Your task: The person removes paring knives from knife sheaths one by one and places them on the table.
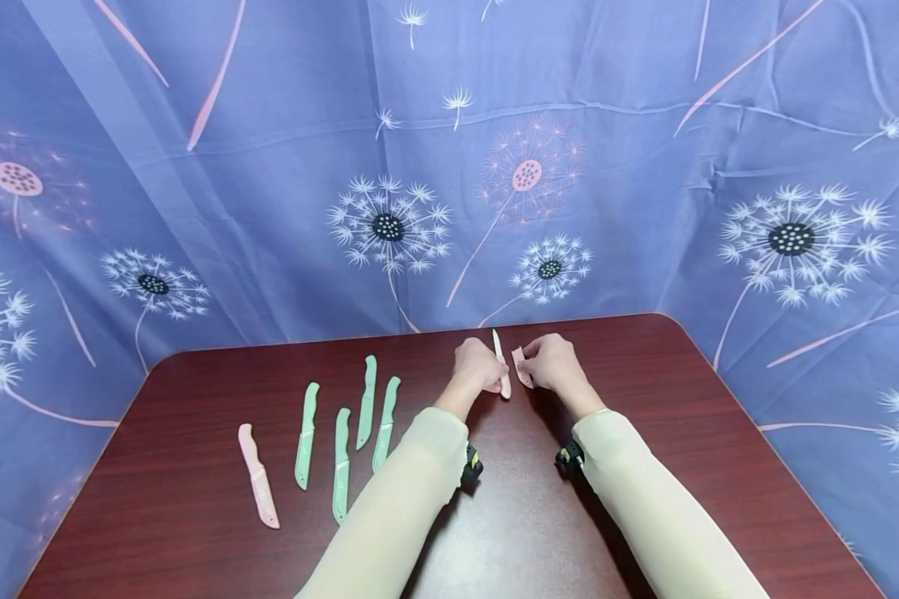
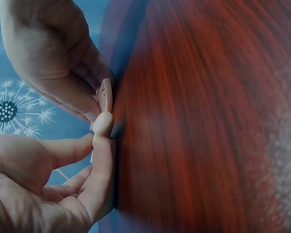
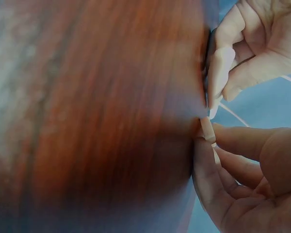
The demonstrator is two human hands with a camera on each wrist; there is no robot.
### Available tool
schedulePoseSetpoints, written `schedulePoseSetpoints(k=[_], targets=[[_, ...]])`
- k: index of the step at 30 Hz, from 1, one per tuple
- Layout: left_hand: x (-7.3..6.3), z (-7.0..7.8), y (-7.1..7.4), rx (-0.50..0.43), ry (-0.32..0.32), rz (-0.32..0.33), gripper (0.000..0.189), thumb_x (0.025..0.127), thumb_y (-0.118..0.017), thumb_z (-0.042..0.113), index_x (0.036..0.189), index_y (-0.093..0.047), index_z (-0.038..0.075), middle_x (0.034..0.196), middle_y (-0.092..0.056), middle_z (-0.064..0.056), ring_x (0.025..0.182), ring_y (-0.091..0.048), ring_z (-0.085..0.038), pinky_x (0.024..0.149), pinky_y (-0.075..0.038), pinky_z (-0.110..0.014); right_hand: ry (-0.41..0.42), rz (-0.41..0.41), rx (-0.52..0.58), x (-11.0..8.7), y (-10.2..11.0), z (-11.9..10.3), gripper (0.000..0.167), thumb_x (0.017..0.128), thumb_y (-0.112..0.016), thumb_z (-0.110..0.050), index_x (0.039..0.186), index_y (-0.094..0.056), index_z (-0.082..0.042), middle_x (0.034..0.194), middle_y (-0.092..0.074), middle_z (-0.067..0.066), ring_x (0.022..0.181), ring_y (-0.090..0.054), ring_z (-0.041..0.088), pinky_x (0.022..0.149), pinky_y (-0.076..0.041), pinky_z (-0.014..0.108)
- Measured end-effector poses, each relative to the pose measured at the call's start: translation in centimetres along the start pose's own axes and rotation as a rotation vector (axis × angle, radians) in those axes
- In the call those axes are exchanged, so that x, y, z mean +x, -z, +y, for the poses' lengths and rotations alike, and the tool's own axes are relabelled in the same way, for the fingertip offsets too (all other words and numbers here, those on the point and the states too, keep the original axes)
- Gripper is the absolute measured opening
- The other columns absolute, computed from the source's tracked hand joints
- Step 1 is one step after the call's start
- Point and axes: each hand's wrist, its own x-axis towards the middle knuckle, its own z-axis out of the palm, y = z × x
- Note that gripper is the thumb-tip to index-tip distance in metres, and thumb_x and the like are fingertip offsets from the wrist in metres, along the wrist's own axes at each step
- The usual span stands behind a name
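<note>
Near the far edge of the table, my left hand (image 1: 479, 364) pinches a small knife with a pale pink handle (image 1: 505, 387) and a white blade (image 1: 498, 343) pointing away from me. Just to its right, my right hand (image 1: 554, 363) holds a pink blade sheath (image 1: 522, 370) between thumb and fingers. A narrow gap separates knife and sheath in the head view. The rounded handle end (image 2: 103, 124) pokes out from the left fingers in the left wrist view. In the right wrist view, the sheath (image 3: 207, 130) sits at the right fingertips; the fingers hide part of it.
Several green sheathed knives (image 1: 307, 437) lie on the dark red wooden table (image 1: 195, 399) to the left, along with a pink sheathed knife (image 1: 258, 476). My left sleeve (image 1: 397, 507) passes close to the green ones. A blue dandelion-print cloth (image 1: 449, 166) hangs behind the table.
</note>
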Motion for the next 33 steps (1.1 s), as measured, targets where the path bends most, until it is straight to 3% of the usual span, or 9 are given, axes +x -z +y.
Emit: schedulePoseSetpoints(k=[4,12,25,29,33], targets=[[0.1,0.1,-0.1,0.027,0.000,0.011,0.022,0.087,-0.087,0.005,0.081,-0.067,-0.001,0.082,-0.063,-0.019,0.046,-0.068,-0.014,0.048,-0.056,-0.023,0.000,-0.004,-0.012,0.0,0.0,-0.3,0.025,0.091,-0.076,-0.012,0.112,-0.079,0.003,0.106,-0.078,0.016,0.102,-0.068,0.034,0.094,-0.057,0.046],[0.1,0.0,-0.1,0.031,0.005,0.003,0.020,0.088,-0.085,0.003,0.084,-0.066,-0.002,0.065,-0.070,-0.012,0.047,-0.068,-0.014,0.047,-0.056,-0.023,-0.001,-0.007,-0.035,0.0,-0.1,-0.4,0.026,0.092,-0.076,-0.012,0.112,-0.079,0.003,0.111,-0.077,0.018,0.109,-0.068,0.037,0.097,-0.056,0.047],[-0.2,0.1,0.4,0.027,0.006,-0.025,0.018,0.092,-0.082,0.003,0.085,-0.067,-0.004,0.065,-0.069,-0.014,0.044,-0.064,-0.014,0.047,-0.057,-0.025,0.001,-0.006,-0.021,-0.2,0.0,-0.3,0.032,0.090,-0.073,-0.012,0.117,-0.078,0.005,0.116,-0.076,0.020,0.110,-0.069,0.037,0.096,-0.057,0.049],[-0.5,0.1,0.7,0.095,-0.033,-0.021,0.016,0.095,-0.080,0.008,0.086,-0.073,-0.001,0.063,-0.070,-0.013,0.050,-0.070,-0.016,0.047,-0.056,-0.025,-0.010,-0.006,-0.016,-0.5,0.1,-0.3,0.034,0.092,-0.073,-0.014,0.120,-0.076,0.005,0.117,-0.076,0.020,0.112,-0.069,0.038,0.097,-0.056,0.049],[-1.3,0.0,1.2,0.205,-0.114,0.015,0.017,0.098,-0.079,0.015,0.107,-0.079,0.001,0.059,-0.070,-0.005,0.054,-0.072,-0.014,0.058,-0.058,-0.024,-0.019,-0.012,-0.006,-0.7,0.3,-0.3,0.034,0.095,-0.074,-0.017,0.122,-0.075,0.004,0.116,-0.076,0.019,0.112,-0.069,0.038,0.097,-0.056,0.050]])
